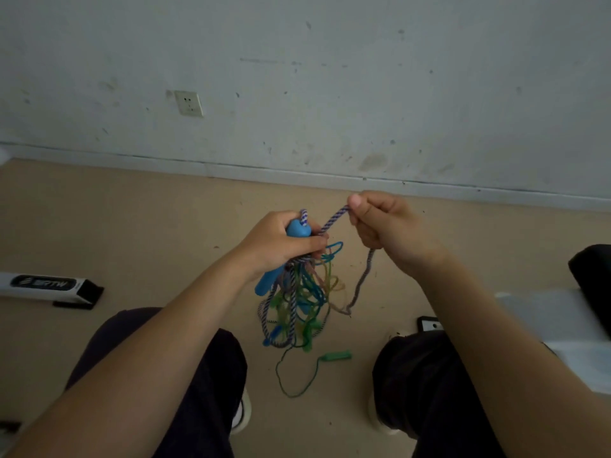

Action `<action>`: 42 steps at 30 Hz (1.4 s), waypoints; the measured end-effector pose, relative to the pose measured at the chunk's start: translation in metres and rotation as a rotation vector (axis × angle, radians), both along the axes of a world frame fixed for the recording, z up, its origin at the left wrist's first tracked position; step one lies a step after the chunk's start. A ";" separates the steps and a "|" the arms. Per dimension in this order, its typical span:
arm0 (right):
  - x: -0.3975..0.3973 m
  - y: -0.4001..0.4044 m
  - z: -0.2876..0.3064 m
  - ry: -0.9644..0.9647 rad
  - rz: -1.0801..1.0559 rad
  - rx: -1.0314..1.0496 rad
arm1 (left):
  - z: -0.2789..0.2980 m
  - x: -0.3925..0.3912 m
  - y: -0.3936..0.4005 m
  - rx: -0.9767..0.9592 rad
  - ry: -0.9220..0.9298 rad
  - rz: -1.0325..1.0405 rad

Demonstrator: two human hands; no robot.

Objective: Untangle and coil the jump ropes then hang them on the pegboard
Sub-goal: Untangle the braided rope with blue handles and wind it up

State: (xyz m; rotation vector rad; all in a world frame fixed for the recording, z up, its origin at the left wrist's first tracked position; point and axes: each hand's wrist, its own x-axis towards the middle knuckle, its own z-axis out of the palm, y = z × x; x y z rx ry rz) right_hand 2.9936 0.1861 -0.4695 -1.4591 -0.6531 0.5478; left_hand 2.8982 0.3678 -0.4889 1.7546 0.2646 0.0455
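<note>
My left hand (281,242) grips a blue jump-rope handle (269,282) together with a bunch of tangled ropes. The tangle (302,302) of blue, green and purple-white cords hangs below that hand, over the floor. My right hand (380,223) pinches the purple-white braided rope (332,219) between thumb and fingers, holding it taut up from the left hand. More of that rope trails down from the right hand to the tangle. A green handle (335,356) with a thin green cord lies on the floor between my knees. No pegboard is in view.
A white wall with a socket (188,103) rises beyond the beige floor. A white and black box (49,287) lies on the floor at left. A black object (591,279) and white sheets (562,322) sit at right. My knees frame the bottom.
</note>
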 end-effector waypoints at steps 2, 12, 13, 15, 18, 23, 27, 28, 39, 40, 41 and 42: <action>0.002 -0.001 0.000 0.021 -0.033 0.061 | -0.002 0.004 0.001 0.070 0.001 0.003; 0.028 -0.028 0.018 0.156 -0.229 0.234 | -0.004 0.005 0.019 0.423 -0.076 0.165; 0.030 -0.032 0.020 0.162 -0.230 0.229 | -0.004 0.005 0.019 0.355 -0.077 0.173; 0.028 -0.032 0.018 0.163 -0.179 0.179 | -0.008 0.003 0.015 0.198 -0.042 0.147; 0.013 -0.019 0.006 0.137 -0.031 0.056 | -0.022 0.003 0.006 0.021 0.016 0.055; 0.001 -0.002 -0.003 0.096 0.109 -0.013 | -0.034 0.011 0.001 0.041 0.017 -0.034; 0.004 0.001 -0.005 0.075 0.124 -0.042 | -0.034 0.015 0.004 0.181 0.053 -0.060; 0.007 0.001 -0.005 0.072 0.109 -0.049 | -0.033 0.016 0.007 0.217 0.052 -0.041; 0.011 -0.004 -0.009 -0.046 0.083 -0.479 | -0.022 0.011 0.020 0.079 0.047 0.156; 0.005 0.003 -0.012 -0.090 0.129 -0.534 | -0.022 0.011 0.017 0.067 0.046 0.154; 0.001 0.009 -0.016 -0.132 0.163 -0.585 | -0.022 0.011 0.016 0.046 0.044 0.158; -0.003 0.016 -0.021 -0.164 0.177 -0.621 | -0.022 0.011 0.016 0.019 0.042 0.164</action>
